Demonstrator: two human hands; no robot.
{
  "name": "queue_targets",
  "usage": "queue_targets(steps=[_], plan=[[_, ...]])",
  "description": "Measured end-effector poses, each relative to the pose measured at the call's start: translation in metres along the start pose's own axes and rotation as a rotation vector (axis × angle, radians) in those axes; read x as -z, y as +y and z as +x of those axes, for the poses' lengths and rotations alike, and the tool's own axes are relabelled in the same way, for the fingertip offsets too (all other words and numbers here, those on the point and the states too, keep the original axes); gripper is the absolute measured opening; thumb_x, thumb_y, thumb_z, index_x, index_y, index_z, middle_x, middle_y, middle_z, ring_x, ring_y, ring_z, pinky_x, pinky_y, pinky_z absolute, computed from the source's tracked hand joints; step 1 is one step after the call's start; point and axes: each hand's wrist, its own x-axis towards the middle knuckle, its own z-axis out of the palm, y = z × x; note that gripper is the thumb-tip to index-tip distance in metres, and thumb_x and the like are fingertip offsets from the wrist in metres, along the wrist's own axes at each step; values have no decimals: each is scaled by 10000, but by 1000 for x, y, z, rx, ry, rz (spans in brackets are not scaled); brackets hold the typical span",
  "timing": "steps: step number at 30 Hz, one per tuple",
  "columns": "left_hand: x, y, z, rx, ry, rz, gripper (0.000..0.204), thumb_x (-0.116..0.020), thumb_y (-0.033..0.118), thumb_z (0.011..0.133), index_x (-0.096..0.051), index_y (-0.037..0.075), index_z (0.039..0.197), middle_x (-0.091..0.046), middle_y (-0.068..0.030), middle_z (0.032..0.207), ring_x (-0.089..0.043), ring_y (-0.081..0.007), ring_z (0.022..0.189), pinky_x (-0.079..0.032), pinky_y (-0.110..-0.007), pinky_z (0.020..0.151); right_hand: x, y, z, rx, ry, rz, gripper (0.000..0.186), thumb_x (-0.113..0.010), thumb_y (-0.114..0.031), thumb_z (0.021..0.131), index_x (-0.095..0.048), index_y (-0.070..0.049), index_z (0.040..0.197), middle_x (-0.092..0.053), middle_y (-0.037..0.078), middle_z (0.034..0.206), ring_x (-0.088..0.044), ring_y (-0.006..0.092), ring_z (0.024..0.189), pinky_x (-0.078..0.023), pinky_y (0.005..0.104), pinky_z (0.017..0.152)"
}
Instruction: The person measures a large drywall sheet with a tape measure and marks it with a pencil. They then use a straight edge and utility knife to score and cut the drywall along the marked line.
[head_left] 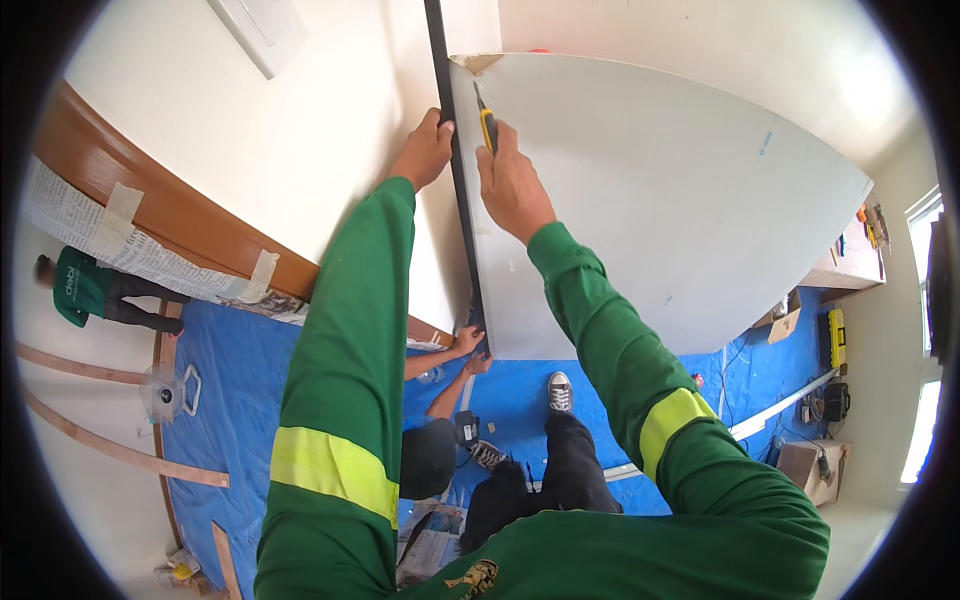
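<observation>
My left hand (424, 150) grips a long black strip (460, 205), which runs along the left edge of a large pale grey panel (650, 200) beside a cream wall (270, 150). My right hand (515, 185) holds a yellow-and-black utility knife (489, 130), its blade pointing up toward the panel's upper left corner, where a small beige patch (480, 62) shows. Below, a co-worker's hands (470, 340) hold the lower end of the strip and panel edge.
A wooden rail (150, 160) with taped newspaper runs down the left. Another person (85, 290) stands at the far left. Blue sheeting (610, 410) covers the floor, with pale strips, cables, boxes (810, 470) and a yellow case (834, 340) on the right. The co-worker crouches below me.
</observation>
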Motion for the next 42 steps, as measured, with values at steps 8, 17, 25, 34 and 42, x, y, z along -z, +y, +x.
queue_targets(steps=[8, 17, 25, 34, 42], plan=[[3, 7, -5, -29, 12, -16, 291, -478, 255, 1119, -554, -2, 1233, -719, -335, 1097, -683, -535, 1068, -528, -568, 921, -29, -15, 42, -63, -19, 0, 410, -462, -235, 1122, -393, 36, 1423, -704, 372, 1039, -682, 564, 959, -532, 605, 847], [-4, -4, 1, -37, 36, 20, 324, -477, 313, 1127, -541, 3, 1195, -725, -317, 1064, -694, -516, 1007, -538, -528, 891, -40, -21, 47, -95, 11, -1, 402, -476, -216, 1118, -410, 39, 1421, -711, 353, 1013, -681, 556, 936, -526, 591, 829], [-4, -10, 3, -45, 27, 35, 301, -499, 316, 1122, -533, 19, 1157, -734, -295, 1063, -698, -502, 1014, -546, -518, 878, -53, -17, 51, -88, 39, -46, 369, -467, -214, 1116, -389, 38, 1374, -713, 330, 999, -689, 550, 919, -544, 619, 793], [-2, -3, 0, -22, 51, 47, 276, -515, 306, 1116, -549, 33, 1138, -737, -284, 1067, -700, -490, 1004, -543, -507, 869, -54, -8, 50, -66, 31, -31, 384, -472, -208, 1112, -365, 42, 1383, -704, 332, 968, -686, 546, 892, -539, 620, 772], [0, -4, -2, -43, 43, 22, 351, -472, 340, 1122, -584, 30, 1242, -742, -302, 1089, -698, -509, 1038, -547, -535, 908, -59, -3, 46, -25, 53, -97, 337, -476, -206, 1110, -392, 40, 1325, -704, 339, 969, -678, 552, 871, -528, 630, 750]])
